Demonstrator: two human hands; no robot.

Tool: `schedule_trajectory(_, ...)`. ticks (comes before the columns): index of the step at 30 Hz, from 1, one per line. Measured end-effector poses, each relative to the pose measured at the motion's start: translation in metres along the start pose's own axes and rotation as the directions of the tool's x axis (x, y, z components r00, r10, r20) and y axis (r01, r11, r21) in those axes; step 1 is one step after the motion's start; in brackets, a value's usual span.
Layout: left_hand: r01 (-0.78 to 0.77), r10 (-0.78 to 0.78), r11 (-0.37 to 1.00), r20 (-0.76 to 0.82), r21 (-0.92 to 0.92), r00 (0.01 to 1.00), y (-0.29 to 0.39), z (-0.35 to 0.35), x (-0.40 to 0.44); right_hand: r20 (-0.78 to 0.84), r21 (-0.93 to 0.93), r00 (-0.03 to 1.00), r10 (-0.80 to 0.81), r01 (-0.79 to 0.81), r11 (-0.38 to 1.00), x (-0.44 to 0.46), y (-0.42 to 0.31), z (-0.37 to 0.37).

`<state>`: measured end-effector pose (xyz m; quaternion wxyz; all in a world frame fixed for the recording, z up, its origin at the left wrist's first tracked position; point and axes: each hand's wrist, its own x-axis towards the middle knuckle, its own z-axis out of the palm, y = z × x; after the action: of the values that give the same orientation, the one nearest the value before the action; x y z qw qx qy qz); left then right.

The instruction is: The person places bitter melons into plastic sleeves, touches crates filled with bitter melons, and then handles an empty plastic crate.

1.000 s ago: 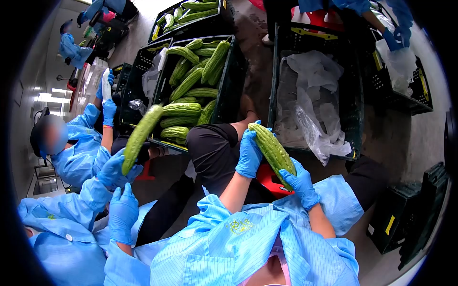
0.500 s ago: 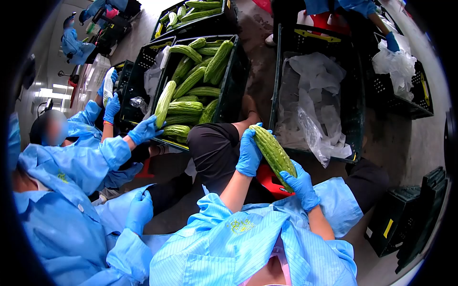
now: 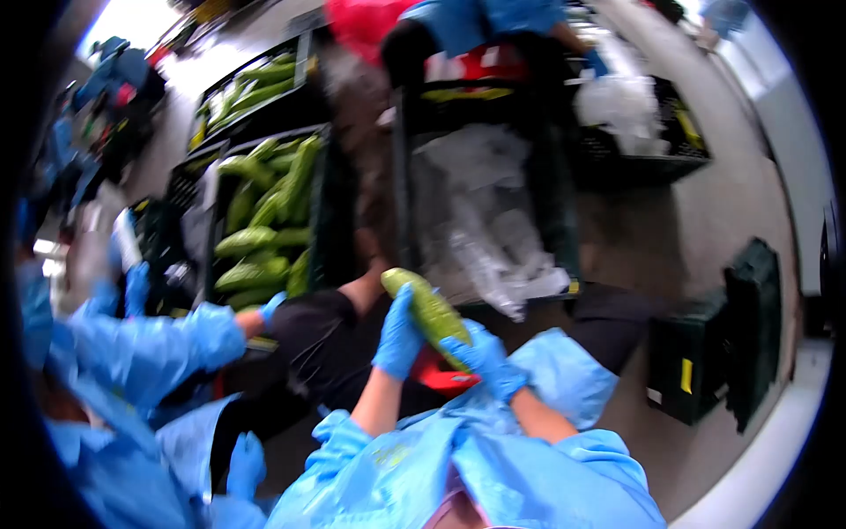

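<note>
A long green bitter melon (image 3: 430, 313) is tilted in front of my lap, held by both gloved hands. My left hand (image 3: 401, 335) wraps around its upper part. Lower down, my right hand (image 3: 487, 360) grips the other end. Beyond my hands stands a dark crate (image 3: 403, 212) with crumpled clear plastic (image 3: 476, 229) inside and over its near edge. To its left, several bitter melons (image 3: 253, 274) lie piled in another dark crate (image 3: 328, 212). The view is somewhat blurred.
A co-worker (image 3: 159, 344) in blue sits close on my left, a gloved hand by the melon crate. Another person (image 3: 480, 22) is at the far side. White plastic bags (image 3: 621, 110) fill a crate at upper right. Dark green crates (image 3: 687, 370) stand on the right.
My view has swung to the right, so the crates appear further left and lower. The bitter melon stays in both my hands. The co-worker's raised melon no longer shows.
</note>
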<state>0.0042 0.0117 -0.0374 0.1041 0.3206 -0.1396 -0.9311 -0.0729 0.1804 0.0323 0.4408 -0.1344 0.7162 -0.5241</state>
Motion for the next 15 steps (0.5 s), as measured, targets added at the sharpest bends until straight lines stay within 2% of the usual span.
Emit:
schedule_trajectory(1,0.065,-0.065,0.998,-0.007,0.010,0.998,-0.004,0.010,-0.006,-0.056,0.026,0.986,-0.157,0.159,0.987,0.008,0.032,0.005)
schedule_trajectory(2,0.098,-0.098,0.995,0.013,0.012,0.995,-0.009,0.023,-0.013,-0.085,0.077,0.988,-0.133,0.139,0.987,0.004,0.024,0.005)
schedule_trajectory(3,0.123,-0.123,0.992,0.027,0.018,0.992,-0.012,0.029,-0.017,-0.103,0.051,0.989,-0.109,0.115,0.992,0.002,0.018,0.004)
schedule_trajectory(6,0.135,-0.145,0.980,0.058,0.147,0.988,-0.023,0.018,-0.011,-0.119,0.052,0.986,-0.117,0.124,0.991,0.012,0.037,0.006)
schedule_trajectory(7,0.121,-0.133,0.974,0.051,0.190,0.990,-0.027,0.015,-0.010,-0.127,0.035,0.984,-0.127,0.132,0.991,0.013,0.040,0.006)
schedule_trajectory(9,0.117,-0.122,0.982,0.029,0.150,0.992,-0.032,0.006,-0.005,-0.089,0.008,0.985,-0.151,0.152,0.988,0.012,0.033,0.003)
schedule_trajectory(10,0.064,-0.071,0.982,0.030,0.180,0.997,-0.032,0.004,-0.006,-0.081,0.012,0.990,-0.120,0.121,0.993,0.013,0.035,0.004)
schedule_trajectory(15,-0.075,0.071,0.950,0.025,0.304,0.997,-0.025,0.017,-0.011,0.048,0.249,0.997,-0.055,0.042,0.968,0.018,0.043,0.008)
